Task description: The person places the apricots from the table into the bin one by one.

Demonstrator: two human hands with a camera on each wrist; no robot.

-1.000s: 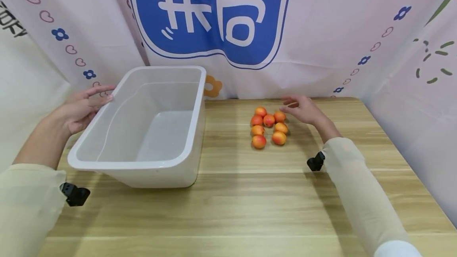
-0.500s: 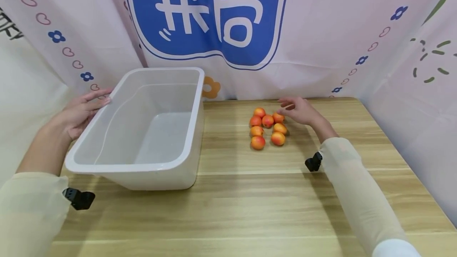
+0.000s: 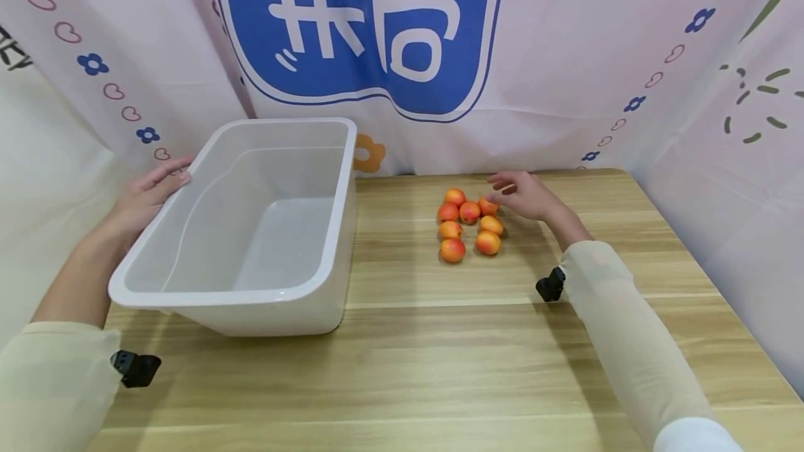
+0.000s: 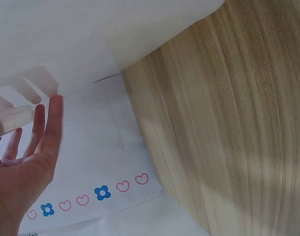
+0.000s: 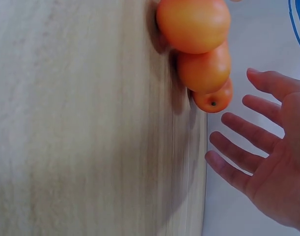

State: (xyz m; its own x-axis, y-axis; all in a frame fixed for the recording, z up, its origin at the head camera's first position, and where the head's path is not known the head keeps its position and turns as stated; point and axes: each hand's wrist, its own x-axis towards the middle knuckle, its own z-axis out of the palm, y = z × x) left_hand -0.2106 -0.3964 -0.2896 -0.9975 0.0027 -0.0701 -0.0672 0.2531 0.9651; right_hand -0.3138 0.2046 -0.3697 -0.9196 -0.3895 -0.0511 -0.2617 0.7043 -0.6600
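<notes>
A large whitish plastic tub [image 3: 339, 229] stands on the table at left, with nothing inside it. My left hand [image 3: 141, 201] touches its left rim; in the left wrist view its fingers [image 4: 52, 128] are long and nearly straight against the tub's outer wall [image 4: 91, 44]. Right of the tub lies a cluster of small, smooth orange-red fruits [image 3: 470, 213]. At the back right of this cluster is my right hand [image 3: 527, 195], its thumb and fingers overlapping the rearmost right fruit [image 3: 487, 206]. The right wrist view shows the fingers [image 5: 250, 130] spread, with no fruit between them.
The wooden table [image 3: 402, 382] reaches back to a white printed cloth [image 3: 565, 75] hanging behind it. More cloth [image 3: 741, 180] lines the right side. A small black camera sits on each sleeve.
My right hand has shifted slightly left, so its thumb and fingers now overlap the rear right fruit. My left hand stays at the tub's rim. The whole head view has drifted slightly.
</notes>
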